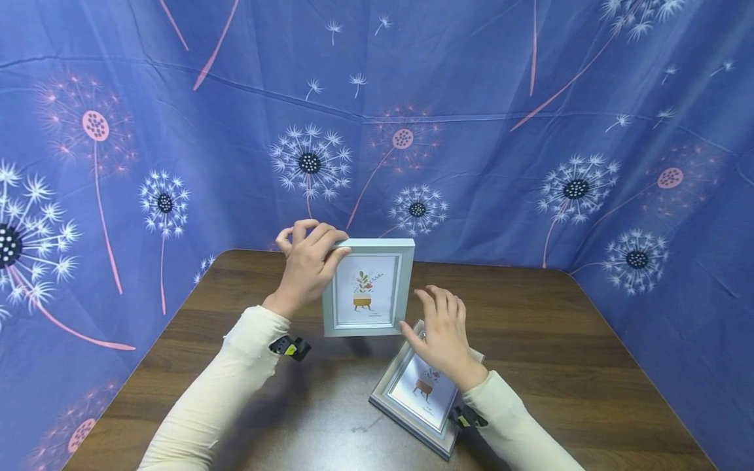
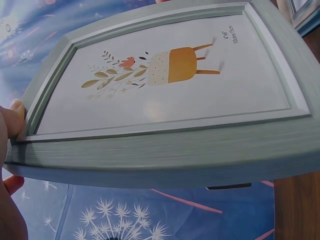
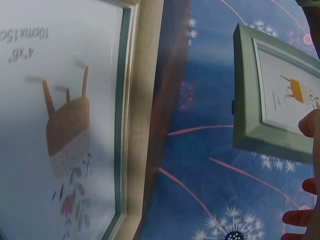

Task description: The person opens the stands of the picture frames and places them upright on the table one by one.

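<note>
The left hand (image 1: 309, 258) is gripping the pale green frame (image 1: 365, 294) by its upper left corner. The left wrist view is showing what the head view partly covers: the thumb (image 2: 15, 117) is pressing on the front moulding, while a fingertip (image 2: 13, 184) is showing past the outer edge. The right hand (image 1: 442, 327) is spreading its fingers loosely, apparently holding nothing; its thumb is hovering by the green frame's lower right corner, and whether it is touching I cannot tell.

The green frame is standing nearly upright between the hands, picture facing the wearer. The left wrist view is bringing up the small lettering on its print (image 2: 182, 65), and the right wrist view is revealing a dark tab (image 3: 233, 107) on its outer side, unseen from the head.

Below the right hand, a second frame (image 1: 412, 399) is resting at an angle on the wooden table (image 1: 548, 366); the right wrist view is filling its left side with that frame's picture, upside down. Cream sleeves (image 1: 220, 386) are covering both forearms. Behind, a blue dandelion-patterned cloth (image 1: 483, 163) is hanging around the table.
</note>
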A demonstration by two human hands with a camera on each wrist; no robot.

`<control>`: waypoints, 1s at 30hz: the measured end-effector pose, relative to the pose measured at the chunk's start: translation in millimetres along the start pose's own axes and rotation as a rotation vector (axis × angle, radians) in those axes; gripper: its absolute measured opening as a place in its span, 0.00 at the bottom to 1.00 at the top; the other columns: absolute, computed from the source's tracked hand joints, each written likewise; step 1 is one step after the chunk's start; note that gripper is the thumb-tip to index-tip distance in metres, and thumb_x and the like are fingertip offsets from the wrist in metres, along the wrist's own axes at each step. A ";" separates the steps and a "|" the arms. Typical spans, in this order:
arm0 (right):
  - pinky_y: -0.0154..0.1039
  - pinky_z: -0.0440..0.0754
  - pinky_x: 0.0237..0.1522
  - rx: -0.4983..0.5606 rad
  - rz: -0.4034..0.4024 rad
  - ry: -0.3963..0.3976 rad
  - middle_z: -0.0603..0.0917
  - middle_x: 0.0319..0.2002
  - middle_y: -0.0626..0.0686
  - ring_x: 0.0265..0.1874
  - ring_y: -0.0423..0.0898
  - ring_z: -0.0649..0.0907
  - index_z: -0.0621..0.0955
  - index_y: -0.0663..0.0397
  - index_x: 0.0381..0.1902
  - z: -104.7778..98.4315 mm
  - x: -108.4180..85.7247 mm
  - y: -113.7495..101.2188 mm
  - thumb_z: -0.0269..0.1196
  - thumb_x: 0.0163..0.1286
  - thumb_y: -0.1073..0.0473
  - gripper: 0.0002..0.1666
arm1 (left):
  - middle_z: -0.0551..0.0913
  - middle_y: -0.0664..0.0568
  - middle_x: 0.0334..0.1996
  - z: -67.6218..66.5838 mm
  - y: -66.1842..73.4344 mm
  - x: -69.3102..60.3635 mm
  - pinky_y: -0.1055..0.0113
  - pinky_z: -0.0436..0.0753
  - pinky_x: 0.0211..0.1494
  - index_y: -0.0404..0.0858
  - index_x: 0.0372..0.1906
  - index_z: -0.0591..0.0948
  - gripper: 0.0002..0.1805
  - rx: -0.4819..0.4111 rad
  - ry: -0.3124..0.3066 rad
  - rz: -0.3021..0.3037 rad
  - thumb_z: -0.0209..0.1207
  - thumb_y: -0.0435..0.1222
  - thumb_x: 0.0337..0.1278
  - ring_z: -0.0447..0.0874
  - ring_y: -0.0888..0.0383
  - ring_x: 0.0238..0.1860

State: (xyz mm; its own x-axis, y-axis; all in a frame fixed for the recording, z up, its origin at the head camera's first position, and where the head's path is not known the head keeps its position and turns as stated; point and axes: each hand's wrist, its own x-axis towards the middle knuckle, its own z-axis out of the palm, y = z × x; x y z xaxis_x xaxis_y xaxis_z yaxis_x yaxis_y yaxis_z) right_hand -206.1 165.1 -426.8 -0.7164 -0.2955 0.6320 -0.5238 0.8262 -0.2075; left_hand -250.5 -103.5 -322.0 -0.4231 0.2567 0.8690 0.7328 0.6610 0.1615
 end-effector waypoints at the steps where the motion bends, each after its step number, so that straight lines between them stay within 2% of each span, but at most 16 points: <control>1: 0.66 0.54 0.62 0.001 -0.001 -0.005 0.66 0.61 0.64 0.61 0.65 0.64 0.68 0.59 0.63 0.1 0.6 -1.6 0.60 0.64 0.42 0.37 | 0.82 0.51 0.37 0.1 0.6 0.3 0.35 0.47 0.57 0.40 0.39 0.83 0.06 -0.002 0.000 -0.005 0.63 0.38 0.62 0.67 0.44 0.50; 12: 0.65 0.56 0.62 -0.034 -0.009 -0.011 0.68 0.60 0.65 0.60 0.65 0.66 0.70 0.66 0.60 5.7 5.6 -11.8 0.61 0.65 0.41 0.38 | 0.83 0.50 0.38 3.1 4.9 1.6 0.35 0.47 0.57 0.38 0.39 0.84 0.07 -0.013 0.011 -0.022 0.62 0.38 0.63 0.67 0.43 0.51; 30: 0.63 0.61 0.59 -0.044 -0.051 0.046 0.70 0.57 0.67 0.56 0.65 0.69 0.69 0.70 0.56 12.8 6.1 -14.6 0.65 0.62 0.46 0.37 | 0.83 0.49 0.38 6.7 5.4 -0.7 0.36 0.48 0.57 0.38 0.38 0.84 0.08 -0.007 0.028 -0.042 0.61 0.39 0.63 0.67 0.43 0.51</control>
State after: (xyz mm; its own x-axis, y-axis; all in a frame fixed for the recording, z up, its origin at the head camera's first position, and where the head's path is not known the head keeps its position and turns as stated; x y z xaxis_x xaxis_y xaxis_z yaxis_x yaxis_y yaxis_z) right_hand -208.8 145.1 -429.5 -0.6669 -0.3161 0.6748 -0.5376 0.8311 -0.1421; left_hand -249.7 -95.4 -324.8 -0.4388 0.2089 0.8740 0.7182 0.6660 0.2014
